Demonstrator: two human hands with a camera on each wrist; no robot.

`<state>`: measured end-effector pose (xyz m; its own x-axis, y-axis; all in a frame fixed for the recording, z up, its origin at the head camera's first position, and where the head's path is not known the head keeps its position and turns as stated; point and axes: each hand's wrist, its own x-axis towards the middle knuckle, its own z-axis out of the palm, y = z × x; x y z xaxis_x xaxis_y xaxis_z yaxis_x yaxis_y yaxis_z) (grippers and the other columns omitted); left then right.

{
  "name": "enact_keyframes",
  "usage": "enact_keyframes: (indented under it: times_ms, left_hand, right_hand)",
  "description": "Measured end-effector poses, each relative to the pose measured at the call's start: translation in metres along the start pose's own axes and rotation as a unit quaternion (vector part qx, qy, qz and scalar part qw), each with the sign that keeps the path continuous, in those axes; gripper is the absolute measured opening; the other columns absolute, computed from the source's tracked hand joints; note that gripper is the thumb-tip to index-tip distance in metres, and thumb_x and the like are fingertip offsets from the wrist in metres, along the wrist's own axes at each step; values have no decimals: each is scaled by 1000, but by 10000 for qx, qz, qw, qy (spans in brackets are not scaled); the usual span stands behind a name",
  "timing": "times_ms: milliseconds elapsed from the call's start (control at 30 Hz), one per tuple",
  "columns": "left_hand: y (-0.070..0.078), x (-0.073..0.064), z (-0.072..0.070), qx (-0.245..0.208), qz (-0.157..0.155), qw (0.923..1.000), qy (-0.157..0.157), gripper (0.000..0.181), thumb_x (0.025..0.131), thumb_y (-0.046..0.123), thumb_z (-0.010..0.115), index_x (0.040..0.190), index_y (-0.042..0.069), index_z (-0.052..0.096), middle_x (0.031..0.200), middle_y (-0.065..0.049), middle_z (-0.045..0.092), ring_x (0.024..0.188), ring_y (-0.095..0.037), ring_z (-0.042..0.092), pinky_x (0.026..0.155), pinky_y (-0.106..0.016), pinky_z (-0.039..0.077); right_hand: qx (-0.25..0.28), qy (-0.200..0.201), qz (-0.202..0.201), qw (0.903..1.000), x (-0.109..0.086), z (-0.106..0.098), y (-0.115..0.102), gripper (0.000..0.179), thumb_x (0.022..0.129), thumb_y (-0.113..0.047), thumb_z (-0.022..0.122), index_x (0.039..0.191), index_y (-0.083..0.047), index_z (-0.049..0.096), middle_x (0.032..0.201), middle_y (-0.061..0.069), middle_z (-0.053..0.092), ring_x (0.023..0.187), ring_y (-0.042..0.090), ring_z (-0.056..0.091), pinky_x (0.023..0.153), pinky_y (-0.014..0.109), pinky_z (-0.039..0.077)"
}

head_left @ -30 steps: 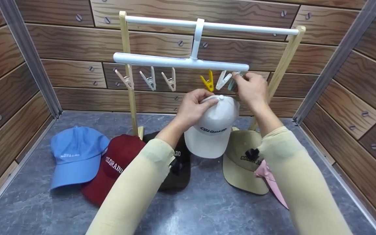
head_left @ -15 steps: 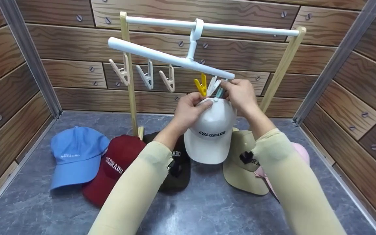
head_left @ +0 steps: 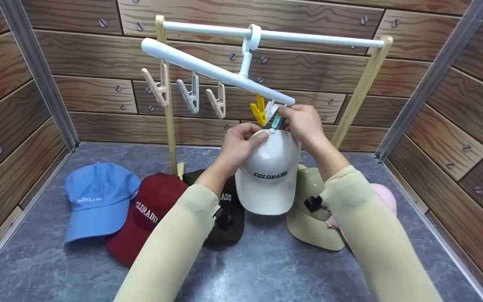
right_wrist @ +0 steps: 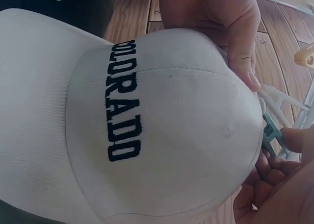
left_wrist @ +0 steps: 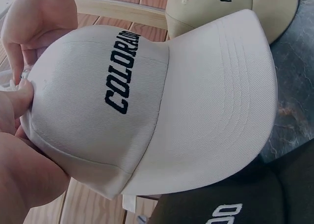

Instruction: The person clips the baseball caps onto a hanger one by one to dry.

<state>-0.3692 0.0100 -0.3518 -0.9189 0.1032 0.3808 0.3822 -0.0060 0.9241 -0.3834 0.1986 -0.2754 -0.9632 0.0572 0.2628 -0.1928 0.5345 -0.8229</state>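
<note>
My left hand (head_left: 239, 147) pinches the crown of a white baseball cap (head_left: 270, 159) marked COLORADO, thumb in front near the top button. The cap hangs brim down, facing me. My right hand (head_left: 306, 126) grips a teal clothespin (right_wrist: 272, 133) between thumb and fingers, right at the cap's top edge in the right wrist view. That clothespin belongs to a white clip hanger (head_left: 216, 73), tilted with its right end low. Beside it hang a white clothespin (head_left: 270, 111) and a yellow clothespin (head_left: 258, 111). The back of the cap is hidden.
The hanger hooks over a white rod (head_left: 317, 38) on wooden posts. Several pale clothespins hang at its left, one being pink (head_left: 217, 100). Around on the grey floor lie a blue cap (head_left: 99, 201), maroon cap (head_left: 157, 197), black cap (head_left: 229, 226), khaki cap (head_left: 308, 230) and pink cap (head_left: 384, 197).
My right hand has pulled the teal clothespin down and left to the cap's top, tilting the hanger and raising its left end. The white cap has lowered slightly in my left hand.
</note>
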Motion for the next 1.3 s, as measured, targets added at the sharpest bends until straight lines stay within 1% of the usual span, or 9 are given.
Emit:
enact_keyframes:
  times_ms: [133, 333, 400, 500, 600, 833, 1033, 1300]
  left_hand:
    - [-2, -1, 0, -185, 6, 9998, 28, 14, 101, 11, 82, 108, -1, 80, 93, -4, 79, 87, -14, 69, 82, -28, 56]
    - [-4, -3, -1, -462, -27, 9989, 122, 13, 101, 9, 83, 108, -2, 80, 92, -4, 79, 84, -14, 70, 81, -28, 57]
    - [-4, -2, -1, -490, -47, 9986, 170, 12, 101, 8, 83, 107, -1, 81, 93, -5, 80, 84, -14, 69, 80, -28, 57]
    - [-4, -1, -1, -538, -93, 9983, 219, 12, 101, 9, 83, 108, -1, 81, 93, -4, 79, 84, -14, 69, 80, -28, 58]
    - [-4, -1, -2, -581, -147, 9980, 206, 13, 101, 8, 82, 109, -2, 81, 94, -4, 79, 85, -13, 69, 80, -29, 58]
    - [-2, 1, 2, -449, -173, 9987, 152, 10, 102, 10, 82, 106, 0, 81, 93, -4, 78, 84, -14, 70, 79, -30, 58]
    - [2, 3, 4, -314, -168, 9991, 226, 11, 101, 8, 82, 107, -1, 81, 92, -4, 77, 84, -14, 69, 78, -28, 57]
    - [6, 6, 10, -463, -152, 9985, 251, 11, 101, 5, 81, 108, -3, 81, 91, -6, 79, 80, -12, 68, 74, -26, 57]
  right_hand:
    - [-77, -26, -2, 10000, 0, 0, 0, 34, 109, -34, 67, 91, -8, 80, 72, -4, 69, 72, 16, 64, 73, 31, 50]
    - [-4, -145, -5, 9999, -1, 0, -2, 32, 109, -31, 67, 92, -7, 79, 72, -4, 67, 72, 16, 63, 72, 31, 50]
    - [-22, -186, -24, 9998, -2, -1, -3, 31, 108, -31, 68, 90, -8, 79, 72, -4, 67, 75, 16, 62, 74, 31, 50]
    - [-128, -200, -57, 9997, -2, -2, -2, 32, 107, -30, 68, 83, -10, 75, 71, -5, 64, 81, 18, 60, 75, 33, 47]
    - [-224, -210, -73, 9995, -3, -2, -1, 33, 105, -31, 69, 78, -12, 72, 70, -6, 62, 85, 19, 57, 77, 34, 45]
    - [-177, -300, -103, 9993, -2, -5, 3, 31, 104, -29, 69, 77, -13, 71, 69, -7, 62, 82, 19, 57, 74, 33, 46]
    - [-107, -348, -196, 9991, -1, -6, 6, 31, 103, -28, 69, 75, -15, 70, 70, -6, 61, 81, 19, 56, 71, 31, 46]
    - [-3, -362, -246, 9990, 0, -9, 11, 36, 102, -29, 70, 69, -17, 66, 70, -4, 59, 77, 18, 54, 66, 31, 45]
